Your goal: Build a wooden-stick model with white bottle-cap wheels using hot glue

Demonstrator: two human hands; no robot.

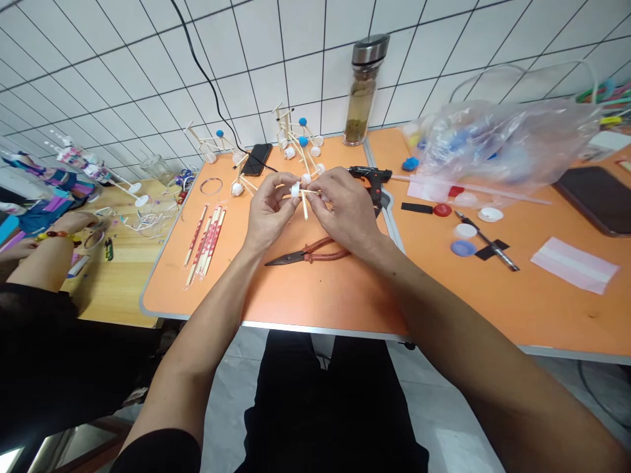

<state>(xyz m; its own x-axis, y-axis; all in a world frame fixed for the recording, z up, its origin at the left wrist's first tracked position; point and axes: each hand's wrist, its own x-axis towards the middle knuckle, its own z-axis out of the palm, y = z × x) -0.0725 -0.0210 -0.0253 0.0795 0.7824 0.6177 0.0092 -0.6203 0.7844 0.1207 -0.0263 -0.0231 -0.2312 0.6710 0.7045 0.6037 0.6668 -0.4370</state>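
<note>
Over the orange table, my left hand [270,211] pinches a small white bottle cap [295,190] between thumb and fingers. Close against it, the fingers of my right hand [346,209] are closed on a thin wooden stick [311,192]. Another short piece of stick [305,209] points down between the hands; how the pieces join is hidden by my fingers. Below the hands lie pliers [308,251] with red-brown handles, jaws to the left. A black glue gun [372,179] rests behind my right hand. Stick figures with white caps [288,135] and blue balls stand at the back.
Wrapped chopsticks [210,240] lie left, near a phone [257,159]. A tea bottle [363,92] stands by the wall. Rightward are a plastic bag [507,141], loose caps [463,248], a pen [488,242] and a dark tablet [594,197]. Another person's arm [44,263] is at left.
</note>
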